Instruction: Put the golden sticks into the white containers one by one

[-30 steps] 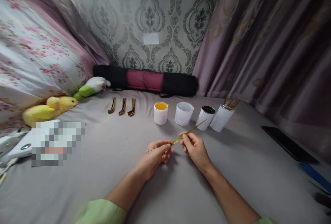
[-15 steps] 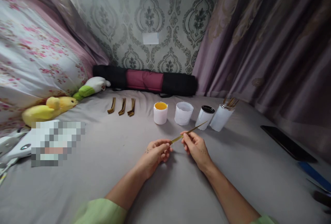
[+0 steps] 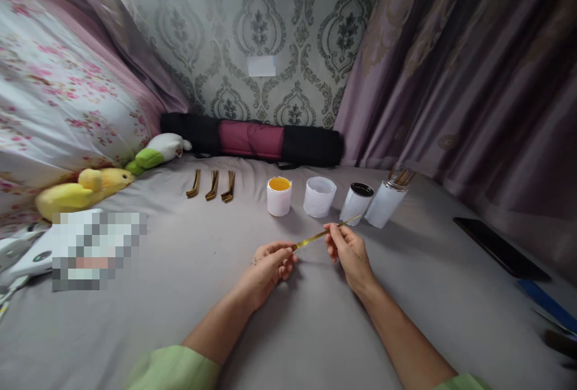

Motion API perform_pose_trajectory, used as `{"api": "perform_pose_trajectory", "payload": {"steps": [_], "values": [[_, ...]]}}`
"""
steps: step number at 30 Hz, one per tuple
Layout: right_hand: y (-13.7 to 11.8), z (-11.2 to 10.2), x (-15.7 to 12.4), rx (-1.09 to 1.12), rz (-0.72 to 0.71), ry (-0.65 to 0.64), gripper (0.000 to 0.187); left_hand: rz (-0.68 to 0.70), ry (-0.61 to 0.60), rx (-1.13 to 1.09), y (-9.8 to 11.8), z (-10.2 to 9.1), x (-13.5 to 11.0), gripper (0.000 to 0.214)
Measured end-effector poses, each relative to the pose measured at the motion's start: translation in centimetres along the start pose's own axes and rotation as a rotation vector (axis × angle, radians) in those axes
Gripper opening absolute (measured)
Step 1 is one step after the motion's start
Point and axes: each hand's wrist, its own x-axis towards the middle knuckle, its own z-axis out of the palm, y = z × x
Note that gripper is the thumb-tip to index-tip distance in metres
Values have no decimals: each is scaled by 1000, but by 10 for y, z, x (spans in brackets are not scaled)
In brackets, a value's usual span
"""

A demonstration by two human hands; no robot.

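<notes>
Between my two hands stretches a narrow gold-coloured strip [image 3: 311,239], shiny and slanting up to the right; its exact kind is unclear. My left hand [image 3: 271,264] is closed on its lower end, thumb on top. Farther along, the thumb and fingers of my right hand [image 3: 349,252] pinch it, and the thin tip sticks out past them toward a white can with a dark inside [image 3: 356,205]. Beyond my hands stand a white cup with a yellow inside [image 3: 279,199] and a whitish cup [image 3: 319,199]. A taller white can [image 3: 384,207] holds several thin brown sticks [image 3: 401,178].
Three folded brown-gold bundles [image 3: 211,185] lie on the grey sheet [image 3: 180,294] at the back left. A long black and maroon bag [image 3: 252,139] rests against the wall. Plush toys [image 3: 85,191] and a white device [image 3: 40,255] are left, a black phone [image 3: 500,249] right.
My right hand has slid a little to the right along the strip, so more of it shows between my hands and less past the fingers. My left hand has barely moved.
</notes>
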Motion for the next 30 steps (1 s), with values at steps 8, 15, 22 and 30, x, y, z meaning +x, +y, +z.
{"api": "perform_pose_trajectory", "payload": {"steps": [8, 15, 22, 30], "values": [[-5, -5, 4, 55, 11, 73, 34, 0, -8, -12, 0, -1, 1, 21], [-9, -10, 6, 95, 2, 120, 34, -19, 20, -28, 1, 0, 0, 20], [-12, -10, 7, 80, 1, 146, 35, 5, -3, -34, -1, -3, 2, 18], [-16, -15, 6, 95, -43, 182, 33, -1, -5, -45, -1, -4, 2, 17]]}}
